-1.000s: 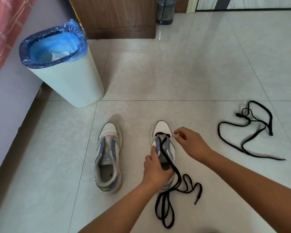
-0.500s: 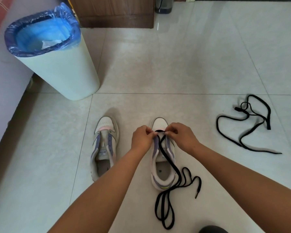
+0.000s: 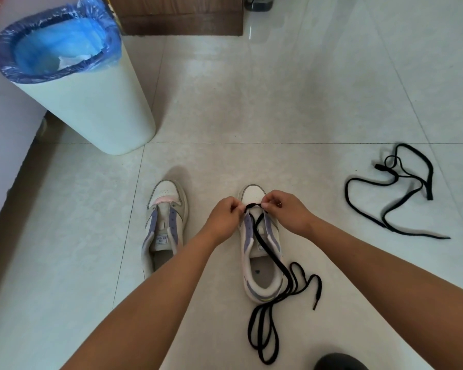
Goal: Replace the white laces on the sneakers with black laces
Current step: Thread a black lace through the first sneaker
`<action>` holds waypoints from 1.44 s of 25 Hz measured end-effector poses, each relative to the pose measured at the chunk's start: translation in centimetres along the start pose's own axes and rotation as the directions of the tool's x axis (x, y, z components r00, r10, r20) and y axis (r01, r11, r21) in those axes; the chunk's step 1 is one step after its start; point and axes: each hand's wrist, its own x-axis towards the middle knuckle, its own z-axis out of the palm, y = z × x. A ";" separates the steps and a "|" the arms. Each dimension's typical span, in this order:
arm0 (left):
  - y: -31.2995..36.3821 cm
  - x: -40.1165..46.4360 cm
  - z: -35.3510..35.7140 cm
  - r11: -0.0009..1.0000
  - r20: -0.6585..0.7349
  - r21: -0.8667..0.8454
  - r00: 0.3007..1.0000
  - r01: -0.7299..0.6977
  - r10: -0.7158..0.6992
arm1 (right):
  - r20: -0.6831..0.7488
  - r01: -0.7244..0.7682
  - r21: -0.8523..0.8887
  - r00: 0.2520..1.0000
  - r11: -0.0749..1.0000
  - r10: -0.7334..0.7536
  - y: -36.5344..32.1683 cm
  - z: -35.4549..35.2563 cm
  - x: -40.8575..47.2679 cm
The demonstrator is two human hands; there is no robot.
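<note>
Both hands, left [image 3: 223, 217] and right [image 3: 289, 212], pinch (apparently) the black lace [image 3: 262, 243] over the sneaker [image 3: 261, 265] toe.

We see two white sneakers with purple trim side by side on the floor, toes pointing away from us. The left sneaker [image 3: 164, 228] has no lace in it and its tongue lies flat. The right sneaker [image 3: 261, 244] has a black lace [image 3: 267, 252] across its first holes near the toe. That lace runs back over the tongue, drops over the heel and lies in loose loops on the floor behind the shoe. A second black lace [image 3: 390, 188] lies in a loose tangle on the floor, well apart to the right of both sneakers
</note>
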 end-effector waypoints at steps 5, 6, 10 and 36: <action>-0.4 -0.4 0.7 0.996 -0.128 -0.085 0.992 -0.010 -0.001 | 0.019 0.041 0.029 0.999 0.999 -0.042 0.0 -0.2 -0.4; -0.4 -0.3 0.7 0.991 -0.118 -0.135 0.993 0.013 -0.029 | 0.016 0.026 0.063 1.000 0.998 -0.027 0.0 -0.1 -0.4; -0.5 -0.1 0.5 0.980 -0.040 -0.186 0.996 0.066 -0.075 | 0.028 -0.035 0.190 0.999 0.981 0.030 -0.2 0.0 -0.2; 0.4 -1.2 1.5 0.778 -0.021 0.556 0.931 -0.293 0.365 | 0.013 0.295 -0.718 0.911 0.630 -0.411 0.5 2.2 -0.8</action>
